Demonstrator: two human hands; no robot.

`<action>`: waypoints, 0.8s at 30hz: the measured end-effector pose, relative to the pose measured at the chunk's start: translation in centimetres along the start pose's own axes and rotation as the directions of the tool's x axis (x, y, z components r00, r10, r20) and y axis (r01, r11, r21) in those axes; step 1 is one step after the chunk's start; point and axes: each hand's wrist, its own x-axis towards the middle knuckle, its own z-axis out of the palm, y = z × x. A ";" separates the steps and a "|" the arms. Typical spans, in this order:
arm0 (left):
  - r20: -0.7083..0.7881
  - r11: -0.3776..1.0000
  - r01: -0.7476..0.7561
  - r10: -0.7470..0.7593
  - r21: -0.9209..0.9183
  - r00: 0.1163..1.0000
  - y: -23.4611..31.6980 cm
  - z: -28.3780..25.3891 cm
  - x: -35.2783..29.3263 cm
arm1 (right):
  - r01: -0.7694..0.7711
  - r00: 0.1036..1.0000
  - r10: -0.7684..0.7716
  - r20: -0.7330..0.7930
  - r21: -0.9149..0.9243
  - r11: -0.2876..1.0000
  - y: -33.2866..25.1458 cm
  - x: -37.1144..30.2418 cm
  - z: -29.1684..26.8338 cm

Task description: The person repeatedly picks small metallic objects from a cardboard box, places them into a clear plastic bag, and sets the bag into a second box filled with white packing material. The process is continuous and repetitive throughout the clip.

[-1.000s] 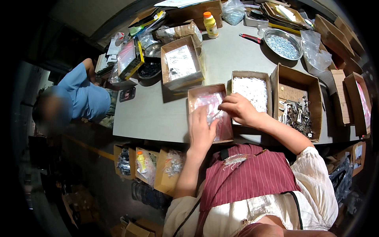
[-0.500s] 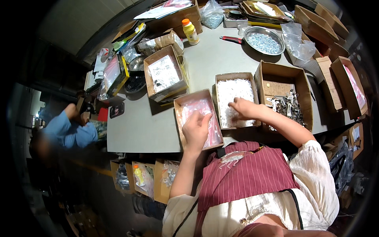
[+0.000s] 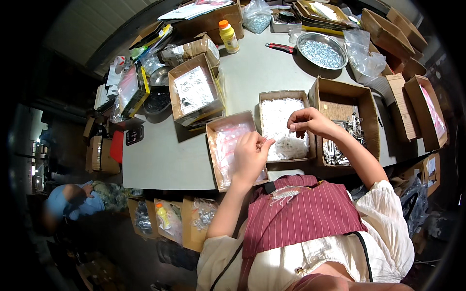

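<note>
My left hand [image 3: 249, 154] is above a cardboard box of small clear bags with pink-red strips [image 3: 224, 141]. Its thumb and fingertips are pressed together, and what they pinch is too small to make out. Over the neighbouring box of small white pieces [image 3: 281, 114], my right hand [image 3: 310, 121] has its fingers curled in a pinch. Something tiny and pale may be at those fingertips; I cannot tell what it is. To the right, under my right forearm, stands a deeper cardboard box [image 3: 335, 104] with loose metal clips [image 3: 335, 151].
Left of the bags stands a box with a white sheet [image 3: 194, 89]. Farther back are a yellow bottle [image 3: 228, 37], a red-black cutter [image 3: 281, 48] and a metal bowl of small shiny parts [image 3: 321, 51]. A person in blue [image 3: 82, 201] is beyond the table's left side.
My right hand has lifted from the white pieces and moved up. My left hand has shifted slightly right, toward the white pieces' box. The person at left has moved lower in the view.
</note>
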 end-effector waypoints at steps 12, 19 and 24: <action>0.011 0.972 -0.235 0.235 -0.009 0.972 1.3 2.8 0.9 | 0.418 0.729 -0.671 0.134 -0.864 0.281 -3.7 -3.5 4.1; 0.052 0.972 -0.234 0.234 -0.014 0.971 0.7 3.5 0.9 | 0.409 0.877 -0.432 0.210 -0.797 0.443 -2.8 -4.9 3.9; 0.000 0.948 -0.287 0.289 0.140 0.957 2.8 3.6 1.2 | 0.362 0.929 -0.261 0.264 -0.798 0.483 -2.3 -6.3 3.1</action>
